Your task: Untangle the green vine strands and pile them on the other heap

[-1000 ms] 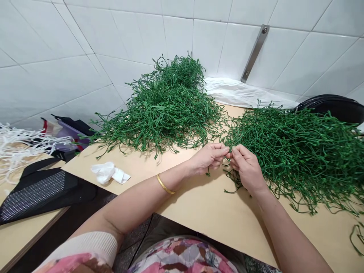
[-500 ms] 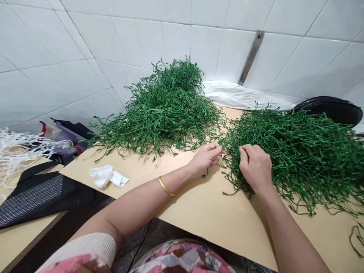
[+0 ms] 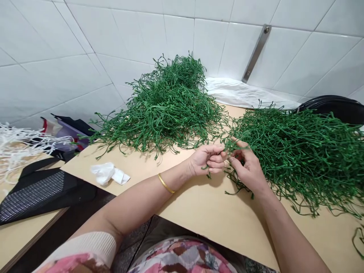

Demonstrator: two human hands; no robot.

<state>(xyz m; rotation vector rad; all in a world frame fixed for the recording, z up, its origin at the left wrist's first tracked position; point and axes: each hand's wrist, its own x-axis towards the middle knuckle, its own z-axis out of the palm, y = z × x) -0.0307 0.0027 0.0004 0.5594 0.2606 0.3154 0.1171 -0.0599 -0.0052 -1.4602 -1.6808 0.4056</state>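
Two heaps of thin green cords with knotted ends lie before me, one larger heap of green cords (image 3: 170,106) at the back left and another heap of cords (image 3: 301,151) at the right. My left hand (image 3: 209,161) is closed, pinching a green cord at the fingertips; a short tail of it dangles below the palm. Facing it, close to the fingertips, my right hand (image 3: 248,167) has its fingers curled around green strands at the near edge of the right heap. Some of these strands are blurred, and the exact grip is partly hidden.
On the wooden table (image 3: 199,204) lies a crumpled white tissue (image 3: 109,173). White cords (image 3: 22,148) and a black mesh-patterned item (image 3: 36,193) are at the left. A white cloth (image 3: 241,93) and a black rounded case (image 3: 332,109) sit along the tiled wall (image 3: 176,34).
My right hand has moved left from the right heap toward my left hand, its fingers now at the strands. My left hand has turned, showing more of its palm.
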